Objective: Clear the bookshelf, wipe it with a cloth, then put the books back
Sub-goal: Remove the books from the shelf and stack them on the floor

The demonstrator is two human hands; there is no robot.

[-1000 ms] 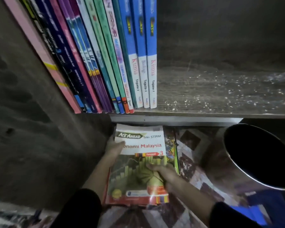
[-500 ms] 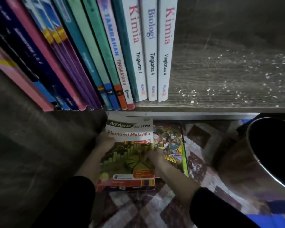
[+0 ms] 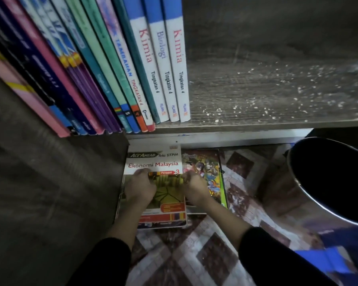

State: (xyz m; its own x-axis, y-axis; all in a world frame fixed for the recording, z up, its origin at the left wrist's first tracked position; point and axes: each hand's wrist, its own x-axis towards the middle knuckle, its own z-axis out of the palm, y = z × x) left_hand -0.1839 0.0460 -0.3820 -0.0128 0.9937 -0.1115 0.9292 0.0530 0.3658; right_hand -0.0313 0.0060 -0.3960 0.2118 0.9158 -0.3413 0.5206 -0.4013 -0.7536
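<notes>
Shelf (image 3: 277,120): "Kimia", "Biologi" spines (image 3: 163,75); floor (image 3: 194,254): "Ekonomi Malaysia" book (image 3: 153,159).

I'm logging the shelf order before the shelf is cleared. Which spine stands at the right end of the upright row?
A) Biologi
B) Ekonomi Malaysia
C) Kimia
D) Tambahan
C: the Kimia spine is last in the row, with Biologi just left of it and only bare, speckled shelf board to its right.

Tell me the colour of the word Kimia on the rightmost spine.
Red, on a white spine; head view.
</notes>
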